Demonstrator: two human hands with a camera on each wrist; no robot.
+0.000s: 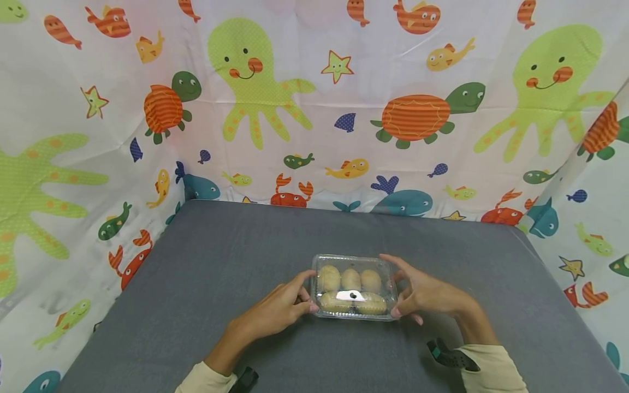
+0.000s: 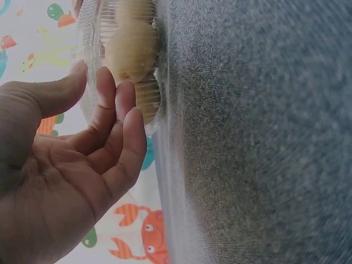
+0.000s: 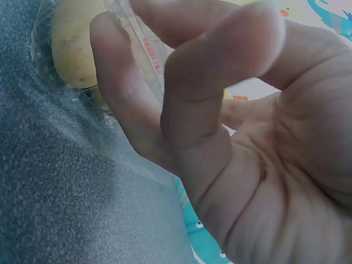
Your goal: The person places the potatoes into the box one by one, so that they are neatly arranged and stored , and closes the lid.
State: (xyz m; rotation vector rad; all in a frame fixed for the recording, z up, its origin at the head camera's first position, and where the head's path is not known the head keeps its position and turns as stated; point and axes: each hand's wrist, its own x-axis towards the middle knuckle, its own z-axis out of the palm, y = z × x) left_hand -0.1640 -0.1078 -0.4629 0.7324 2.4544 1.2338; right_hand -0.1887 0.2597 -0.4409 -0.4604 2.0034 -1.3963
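Note:
A clear plastic clamshell box (image 1: 351, 317) with its lid down sits on the grey cloth, holding several pale yellow potatoes (image 1: 330, 278). At the box's left side, my left hand (image 1: 277, 307) grips the edge with thumb and fingers. My right hand (image 1: 428, 292) holds the right side, index finger at the far corner and thumb at the near one. In the left wrist view, the curled fingers of the left hand (image 2: 77, 165) lie beside the ribbed wall and a potato (image 2: 132, 52). The right wrist view has the right hand (image 3: 242, 137) bent around the box's end, near one potato (image 3: 74, 47).
Grey cloth (image 1: 236, 245) covers the table all around the box. A white curtain (image 1: 314, 120) printed with sea animals rises along the table's back and both sides. Dark wrist straps (image 1: 452, 357) sit at the cream sleeves (image 1: 491, 371).

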